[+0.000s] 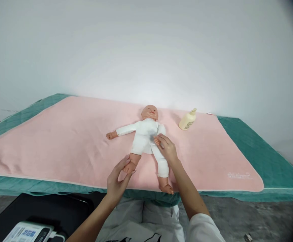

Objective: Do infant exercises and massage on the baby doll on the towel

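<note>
A baby doll (146,129) with a white cloth body lies on its back on a pink mat (85,141), head toward the wall. My left hand (117,181) is closed round the doll's foot on the left, thumb on one side and fingers on the other. My right hand (168,148) holds the doll's small hand over its belly, with the arm bent in. The doll's other arm stretches out to the left. Its other foot (166,186) rests near the mat's front edge, touched by neither hand.
A cream pump bottle (188,119) stands on the mat, right of the doll's head. Under the mat is a green cover (259,154) on the table, which meets a white wall (146,50). At lower left a white device (27,232) sits on a black surface (45,211).
</note>
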A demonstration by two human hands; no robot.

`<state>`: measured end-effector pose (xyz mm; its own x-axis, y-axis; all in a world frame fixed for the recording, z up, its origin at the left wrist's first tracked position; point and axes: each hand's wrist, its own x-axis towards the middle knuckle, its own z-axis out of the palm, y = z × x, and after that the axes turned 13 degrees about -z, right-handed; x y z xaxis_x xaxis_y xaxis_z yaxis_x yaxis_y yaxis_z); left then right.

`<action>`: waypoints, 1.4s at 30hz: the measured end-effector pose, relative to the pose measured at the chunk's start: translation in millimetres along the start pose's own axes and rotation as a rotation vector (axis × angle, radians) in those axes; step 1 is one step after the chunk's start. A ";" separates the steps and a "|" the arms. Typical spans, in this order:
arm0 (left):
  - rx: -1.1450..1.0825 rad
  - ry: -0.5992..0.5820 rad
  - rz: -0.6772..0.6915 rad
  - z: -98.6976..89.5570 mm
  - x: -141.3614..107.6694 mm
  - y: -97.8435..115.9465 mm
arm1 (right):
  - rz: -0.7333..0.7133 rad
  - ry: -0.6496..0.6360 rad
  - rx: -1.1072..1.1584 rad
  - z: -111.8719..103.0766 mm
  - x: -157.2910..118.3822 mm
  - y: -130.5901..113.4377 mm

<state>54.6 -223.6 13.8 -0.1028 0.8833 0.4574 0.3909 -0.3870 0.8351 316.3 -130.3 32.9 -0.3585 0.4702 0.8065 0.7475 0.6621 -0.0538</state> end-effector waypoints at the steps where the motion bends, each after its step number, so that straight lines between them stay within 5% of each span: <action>1: -0.002 0.000 -0.003 1.9 4.3 3.7 | -0.007 -0.014 0.009 -0.6 -0.1 -0.1; 10: 0.021 -0.023 0.051 12.7 18.9 19.1 | 0.060 -0.045 0.075 0.8 -0.3 -3.1; 26: 0.106 -0.123 0.095 -15.1 4.3 6.4 | 0.228 0.108 0.186 -6.4 1.2 1.7; 32: 0.153 -0.210 0.160 -24.7 -14.9 -10.0 | 0.491 0.207 0.202 -19.5 -6.2 16.4; 42: 0.279 -0.301 0.503 -52.4 -28.7 -34.8 | 1.014 0.358 0.178 -36.6 -22.6 69.5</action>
<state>-4.0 -249.4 -12.3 0.4000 0.6633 0.6325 0.5512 -0.7255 0.4122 396.8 -116.2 32.4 0.5842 0.6670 0.4625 0.5021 0.1507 -0.8516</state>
